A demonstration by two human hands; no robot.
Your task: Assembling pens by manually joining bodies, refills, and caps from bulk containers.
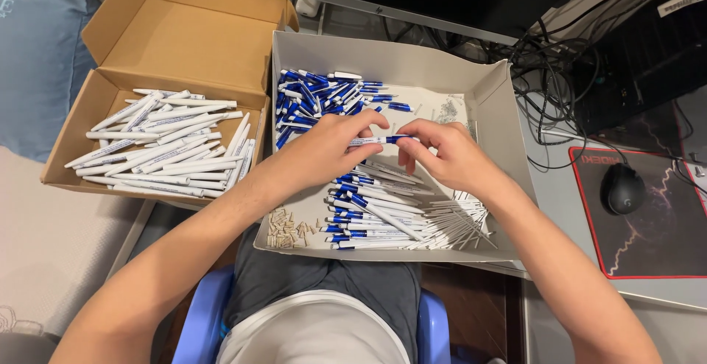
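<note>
My left hand and my right hand meet over a shallow grey box on my lap. Between their fingertips they hold one white pen with a blue end, lying level. My left hand grips its white barrel and my right pinches the blue end. Below the hands lie several white-and-blue pen barrels and thin white refills. A heap of blue pen parts fills the box's far left corner. Small beige pieces sit in its near left corner.
An open brown cardboard box at the left holds several finished white pens. A black mouse rests on a black and red mat at the right. Tangled black cables lie behind the grey box. A blue chair is under me.
</note>
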